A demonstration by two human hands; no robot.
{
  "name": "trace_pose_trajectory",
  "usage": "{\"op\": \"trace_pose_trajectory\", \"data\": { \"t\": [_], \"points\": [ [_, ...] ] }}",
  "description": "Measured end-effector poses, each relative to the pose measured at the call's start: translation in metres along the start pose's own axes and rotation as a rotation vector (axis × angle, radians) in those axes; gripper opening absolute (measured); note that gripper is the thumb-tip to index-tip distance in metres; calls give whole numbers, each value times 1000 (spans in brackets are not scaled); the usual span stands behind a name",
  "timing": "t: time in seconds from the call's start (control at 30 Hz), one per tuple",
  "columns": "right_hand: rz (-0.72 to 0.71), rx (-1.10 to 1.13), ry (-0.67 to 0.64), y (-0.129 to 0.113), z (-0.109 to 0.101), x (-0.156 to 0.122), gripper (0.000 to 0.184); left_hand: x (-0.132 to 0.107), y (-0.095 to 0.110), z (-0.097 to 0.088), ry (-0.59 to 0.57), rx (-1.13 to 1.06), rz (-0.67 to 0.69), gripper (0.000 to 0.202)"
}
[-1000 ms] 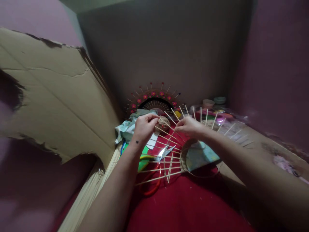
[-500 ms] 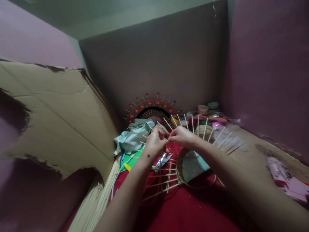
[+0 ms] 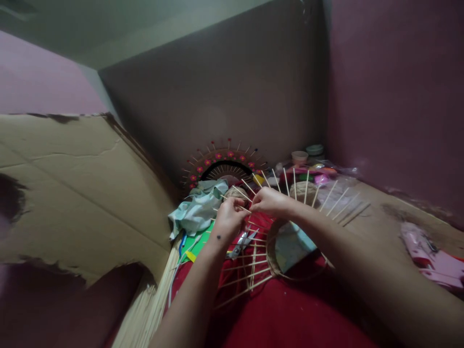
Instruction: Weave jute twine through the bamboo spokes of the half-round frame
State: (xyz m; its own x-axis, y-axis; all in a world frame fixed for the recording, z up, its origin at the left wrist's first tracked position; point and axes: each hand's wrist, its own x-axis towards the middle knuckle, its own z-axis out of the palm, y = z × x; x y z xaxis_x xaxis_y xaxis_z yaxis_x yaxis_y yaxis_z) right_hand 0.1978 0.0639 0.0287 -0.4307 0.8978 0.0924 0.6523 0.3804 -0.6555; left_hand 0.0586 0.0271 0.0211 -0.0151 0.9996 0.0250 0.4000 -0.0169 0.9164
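Note:
A round frame lies before me, with several thin wooden sticks (image 3: 307,187) fanning outward from its twine-coloured ring (image 3: 271,249). At its far left side my left hand (image 3: 229,217) is closed, thumb and fingers pinching one of these sticks. My right hand (image 3: 270,202) is closed too, its fingertips meeting the same stick close to the left fingers; its forearm passes over the ring. Just below the hands lie scissors (image 3: 241,244) with light handles. Some sticks lie crosswise over others at the lower left of the ring. The exact fingertip contact is partly hidden.
Red cloth (image 3: 290,314) covers the surface. Around it are a crumpled pale cloth (image 3: 197,208), a twine ball (image 3: 236,193), a bundle of sticks (image 3: 139,316), a pink glue gun (image 3: 431,258) and a flower-decorated round piece (image 3: 217,162). Torn cardboard (image 3: 79,193) stands at left.
The view has shifted slightly, so the cardboard sits lower and farther left. Both hands stay together on the stick, with only small finger movement.

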Motion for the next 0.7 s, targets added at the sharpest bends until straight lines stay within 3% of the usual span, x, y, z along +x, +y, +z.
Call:
{"op": "trace_pose_trajectory", "data": {
  "t": [0.3, 0.7],
  "points": [
    [29, -87, -3, 6, 3, 3, 18, -2, 1, 6, 38, -50, -43, 28],
    [71, -112, -2, 5, 8, 3, 21, 8, -12, 12, -25, -41, -85, 32]
  ]
}}
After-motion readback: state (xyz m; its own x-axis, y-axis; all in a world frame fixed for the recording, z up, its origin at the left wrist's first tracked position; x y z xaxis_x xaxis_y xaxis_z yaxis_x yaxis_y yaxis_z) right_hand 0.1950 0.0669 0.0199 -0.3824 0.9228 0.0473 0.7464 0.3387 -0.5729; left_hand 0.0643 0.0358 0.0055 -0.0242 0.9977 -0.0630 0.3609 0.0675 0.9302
